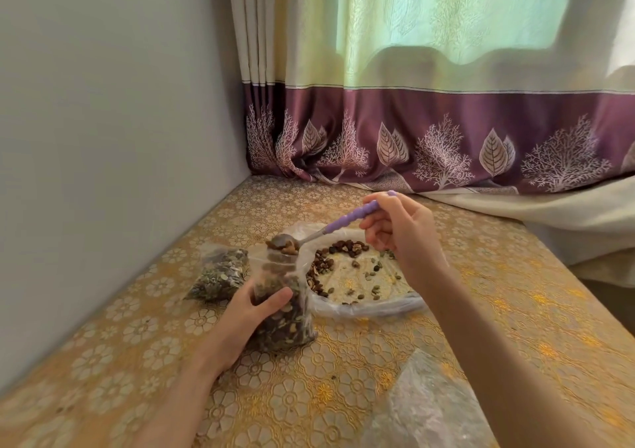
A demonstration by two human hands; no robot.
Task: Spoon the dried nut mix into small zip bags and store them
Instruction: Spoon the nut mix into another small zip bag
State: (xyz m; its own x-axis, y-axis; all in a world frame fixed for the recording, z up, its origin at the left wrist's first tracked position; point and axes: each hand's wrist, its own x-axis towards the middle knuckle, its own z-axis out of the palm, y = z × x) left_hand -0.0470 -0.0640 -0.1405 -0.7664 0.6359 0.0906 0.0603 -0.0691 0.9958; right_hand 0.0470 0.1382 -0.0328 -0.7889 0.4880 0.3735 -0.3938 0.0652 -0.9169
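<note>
Left of the big open bag (364, 305), near the wall (103, 138), lies a filled small bag (218, 274) of nut mix, flat on the yellow flower-pattern tablecloth (343, 379). Next, just left of the big open bag and touching its rim, stands an upright zip bag (280, 310), mostly full, mouth open at top. Left hand (249, 318) grips this zip bag around the middle, thumb across its front. Spoon (321, 233) with purple handle is over the zip bag mouth, bowl tilted, nuts at the opening. Right hand (400, 233), above the big open bag, fingers curled round the handle end. Inside the big open bag, leftover nut mix (343, 265) is scattered, mostly toward its far-left side. Nearer than the big open bag, at bottom right, a blurred clear plastic bag (429, 403) lies on the cloth. Behind it all, purple-bordered curtain (429, 131).
</note>
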